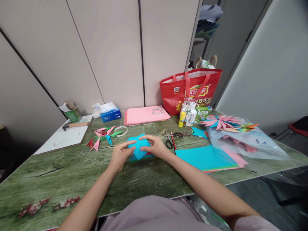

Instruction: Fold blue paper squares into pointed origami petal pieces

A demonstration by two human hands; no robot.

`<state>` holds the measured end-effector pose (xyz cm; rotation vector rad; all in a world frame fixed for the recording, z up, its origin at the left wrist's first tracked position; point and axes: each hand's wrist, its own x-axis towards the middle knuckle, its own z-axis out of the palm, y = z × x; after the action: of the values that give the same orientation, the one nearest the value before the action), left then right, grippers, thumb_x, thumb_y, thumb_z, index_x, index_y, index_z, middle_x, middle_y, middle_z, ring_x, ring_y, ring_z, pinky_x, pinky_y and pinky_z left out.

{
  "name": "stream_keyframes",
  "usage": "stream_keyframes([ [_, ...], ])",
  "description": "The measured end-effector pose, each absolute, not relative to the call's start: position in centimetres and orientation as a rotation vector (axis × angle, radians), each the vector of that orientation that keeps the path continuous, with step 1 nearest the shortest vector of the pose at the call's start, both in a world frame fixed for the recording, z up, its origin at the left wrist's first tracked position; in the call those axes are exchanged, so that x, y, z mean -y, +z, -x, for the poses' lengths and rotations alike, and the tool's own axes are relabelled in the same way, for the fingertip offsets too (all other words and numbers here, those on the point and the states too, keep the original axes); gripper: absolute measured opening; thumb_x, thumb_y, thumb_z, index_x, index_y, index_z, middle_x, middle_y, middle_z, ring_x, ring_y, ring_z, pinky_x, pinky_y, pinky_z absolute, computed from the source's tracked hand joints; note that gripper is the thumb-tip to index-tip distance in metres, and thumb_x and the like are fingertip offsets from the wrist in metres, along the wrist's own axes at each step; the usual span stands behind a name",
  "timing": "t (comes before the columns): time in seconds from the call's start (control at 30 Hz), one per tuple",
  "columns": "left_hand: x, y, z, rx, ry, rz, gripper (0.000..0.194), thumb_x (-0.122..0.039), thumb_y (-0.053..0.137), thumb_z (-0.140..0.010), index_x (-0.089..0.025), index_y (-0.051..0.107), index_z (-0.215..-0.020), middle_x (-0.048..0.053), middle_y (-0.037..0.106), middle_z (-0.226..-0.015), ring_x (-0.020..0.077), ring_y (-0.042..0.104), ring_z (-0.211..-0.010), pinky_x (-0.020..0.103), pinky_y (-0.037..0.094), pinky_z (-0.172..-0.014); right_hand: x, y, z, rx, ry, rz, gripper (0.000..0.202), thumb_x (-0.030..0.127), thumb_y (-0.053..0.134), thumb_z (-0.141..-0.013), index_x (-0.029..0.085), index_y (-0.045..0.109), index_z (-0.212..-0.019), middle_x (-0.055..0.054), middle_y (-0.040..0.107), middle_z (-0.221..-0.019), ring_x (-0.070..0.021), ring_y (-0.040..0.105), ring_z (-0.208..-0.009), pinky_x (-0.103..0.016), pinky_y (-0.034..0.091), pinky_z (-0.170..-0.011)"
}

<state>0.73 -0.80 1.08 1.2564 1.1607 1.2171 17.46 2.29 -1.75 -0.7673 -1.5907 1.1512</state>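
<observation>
Between my two hands is a piece of folded blue paper (139,148), its lower end coming to a point toward me. My left hand (121,154) grips its left edge, thumb in front and fingers along the top. On the right edge, my right hand (154,147) pinches it the same way. Beneath the folded piece more blue and reddish paper shows in part, mostly covered. Left of my hands lie several small folded paper pieces (96,143) in pink, green, red and blue, beside a roll of tape (120,131).
Scissors (169,141) and a red pencil (173,141) lie right of my hands, near a stack of blue sheets (204,158). Behind stand a glue stick (182,119), a white bottle (190,115) and a red bag (172,96). A hammer (77,125) rests on a white board (67,138).
</observation>
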Motion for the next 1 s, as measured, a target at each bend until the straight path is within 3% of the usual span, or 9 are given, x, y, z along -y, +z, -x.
stream_keyframes([
  [0.13,0.84,1.05,-0.78,-1.177,1.229,-1.266,0.038,-0.026,0.071,-0.053,-0.01,0.068,-0.088,-0.007,0.044,-0.04,0.0048,0.036,-0.04,0.018,0.033,-0.043,-2.52,-2.11,-17.52,1.581,1.149,0.73,0.032,0.027,0.064,-0.064,0.018,0.06,-0.095,-0.003,0.06,-0.09,-0.0158,0.054,-0.082,-0.025,0.043,-0.068],
  [0.33,1.01,1.26,-0.92,-1.214,1.216,-1.295,0.039,-0.026,0.071,-0.053,-0.008,0.067,-0.087,-0.008,0.042,-0.038,0.0043,0.034,-0.038,0.018,0.028,-0.041,-2.79,-2.48,-17.52,1.544,1.133,0.734,0.034,0.023,0.066,-0.062,0.018,0.057,-0.095,-0.004,0.058,-0.093,-0.0147,0.054,-0.083,-0.026,0.044,-0.07],
  [0.5,0.85,1.01,-0.79,-1.23,1.203,-1.307,0.035,-0.027,0.071,-0.054,-0.009,0.067,-0.083,-0.006,0.046,-0.038,0.0055,0.037,-0.038,0.019,0.032,-0.042,-2.7,-2.17,-17.56,1.536,1.114,0.724,0.043,0.021,0.069,-0.058,0.019,0.053,-0.098,-0.003,0.057,-0.09,-0.0144,0.054,-0.082,-0.026,0.045,-0.071],
  [0.8,0.6,0.65,-0.65,-1.266,1.184,-1.348,0.031,-0.028,0.071,-0.054,-0.01,0.067,-0.08,-0.005,0.05,-0.037,0.0063,0.041,-0.037,0.018,0.034,-0.041,-2.64,-2.21,-17.73,1.613,1.103,0.732,0.045,0.022,0.066,-0.064,0.018,0.052,-0.107,-0.005,0.058,-0.097,-0.0136,0.055,-0.078,-0.026,0.046,-0.066],
  [1.0,0.8,0.87,-0.82,-1.248,1.188,-1.425,0.025,-0.028,0.07,-0.056,-0.013,0.068,-0.075,-0.004,0.052,-0.041,0.0073,0.043,-0.037,0.019,0.04,-0.041,-2.49,-1.82,-17.65,1.588,1.127,0.663,0.057,0.018,0.068,-0.061,0.019,0.045,-0.114,-0.008,0.055,-0.106,-0.0156,0.055,-0.09,-0.029,0.044,-0.077],
])
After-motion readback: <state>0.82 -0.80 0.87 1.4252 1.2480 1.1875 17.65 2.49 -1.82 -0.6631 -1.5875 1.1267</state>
